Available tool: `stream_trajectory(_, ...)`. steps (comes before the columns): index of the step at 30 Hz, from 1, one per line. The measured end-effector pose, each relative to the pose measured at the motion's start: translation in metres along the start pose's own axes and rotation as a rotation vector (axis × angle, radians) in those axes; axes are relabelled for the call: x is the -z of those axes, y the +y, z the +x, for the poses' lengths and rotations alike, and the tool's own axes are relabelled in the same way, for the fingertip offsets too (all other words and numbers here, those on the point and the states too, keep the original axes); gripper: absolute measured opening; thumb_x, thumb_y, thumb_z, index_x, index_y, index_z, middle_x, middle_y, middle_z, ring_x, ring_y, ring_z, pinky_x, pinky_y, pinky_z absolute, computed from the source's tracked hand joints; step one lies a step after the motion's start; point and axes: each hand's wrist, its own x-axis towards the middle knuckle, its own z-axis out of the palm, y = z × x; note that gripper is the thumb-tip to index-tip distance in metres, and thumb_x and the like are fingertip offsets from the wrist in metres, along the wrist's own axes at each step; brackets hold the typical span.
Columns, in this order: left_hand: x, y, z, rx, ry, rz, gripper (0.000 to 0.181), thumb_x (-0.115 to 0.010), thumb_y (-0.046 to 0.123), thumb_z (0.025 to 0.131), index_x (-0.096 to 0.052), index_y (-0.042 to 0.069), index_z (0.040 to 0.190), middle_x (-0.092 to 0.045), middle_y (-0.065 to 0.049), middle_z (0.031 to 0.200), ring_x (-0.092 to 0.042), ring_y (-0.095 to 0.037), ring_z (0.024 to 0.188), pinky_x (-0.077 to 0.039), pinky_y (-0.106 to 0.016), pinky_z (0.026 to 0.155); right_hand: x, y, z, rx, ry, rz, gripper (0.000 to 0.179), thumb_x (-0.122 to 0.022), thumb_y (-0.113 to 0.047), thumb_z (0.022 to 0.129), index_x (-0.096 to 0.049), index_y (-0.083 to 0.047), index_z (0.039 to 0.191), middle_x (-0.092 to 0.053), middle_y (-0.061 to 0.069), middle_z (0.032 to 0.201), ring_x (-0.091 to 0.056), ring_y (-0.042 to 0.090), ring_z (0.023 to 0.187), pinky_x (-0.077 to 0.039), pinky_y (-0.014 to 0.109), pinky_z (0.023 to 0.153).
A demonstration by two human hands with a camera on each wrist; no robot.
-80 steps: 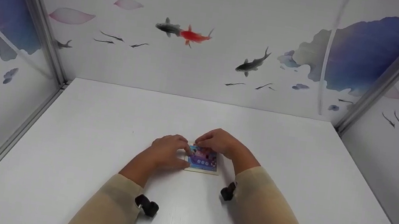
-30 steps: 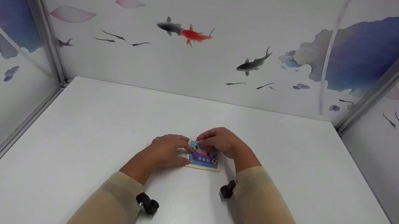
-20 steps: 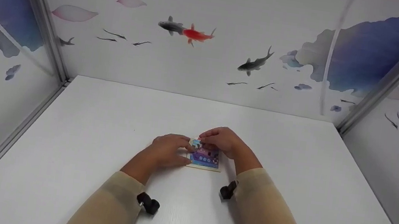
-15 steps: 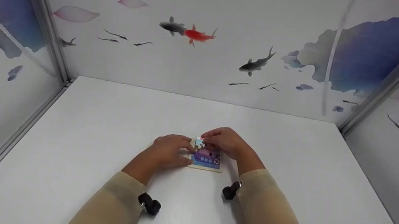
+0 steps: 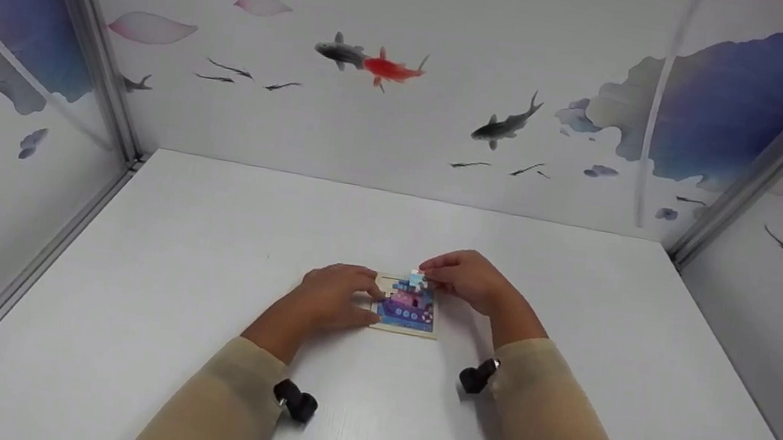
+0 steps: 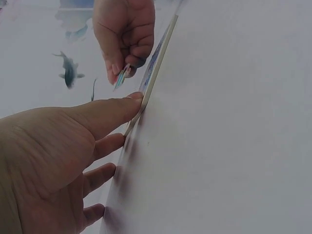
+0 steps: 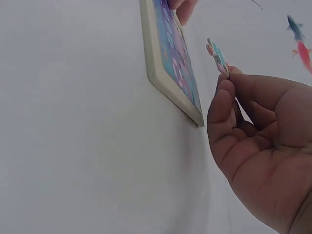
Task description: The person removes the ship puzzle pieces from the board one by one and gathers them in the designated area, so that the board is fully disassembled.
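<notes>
A small jigsaw puzzle board with a light wooden rim and a purple ship picture lies on the table. My left hand rests at its left side, thumb and a finger touching the rim, the other fingers fairly straight on the tabletop in the left wrist view. My right hand pinches a puzzle piece, light blue with some pink, between thumb and fingertips. In the head view the piece sits over the board's top right part; both wrist views show it apart from the board. A pale patch shows at the board's upper left.
The white table spreads around the board. A white back wall printed with fish and petals stands behind it, with side panels and metal posts at the corners. A black device is attached at each sleeve cuff.
My right hand has moved right, carrying the puzzle piece from the board's upper left to its upper right and uncovering the pale patch. The left hand stays at the board's left side.
</notes>
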Motion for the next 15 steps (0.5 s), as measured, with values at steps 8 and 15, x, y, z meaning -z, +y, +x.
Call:
stream_trajectory(8,-0.001,0.001,-0.002,-0.001,0.012,-0.014,0.042,-0.076,0.045,0.097,-0.072,0.036,0.138,-0.051,0.007,0.166,-0.035,-0.027,0.163,-0.025,-0.063,0.132,0.027,0.019,-0.015,-0.053,0.030,0.145,0.022,-0.068,-0.020,0.106,-0.078,-0.010,0.123,-0.074,0.008,0.120,-0.066,0.020,0.103,-0.060,0.024,0.089)
stream_trajectory(15,0.001,0.004,-0.005,-0.001,0.020,-0.014,0.040,-0.076,0.045,0.097,-0.073,0.035,0.136,-0.051,0.007,0.166,-0.036,-0.027,0.163,-0.025,-0.063,0.133,0.047,0.030,-0.029,-0.096,0.124,0.235,0.027,-0.068,-0.020,0.106,-0.074,-0.008,0.130,-0.071,0.007,0.126,-0.066,0.019,0.103,-0.060,0.024,0.092)
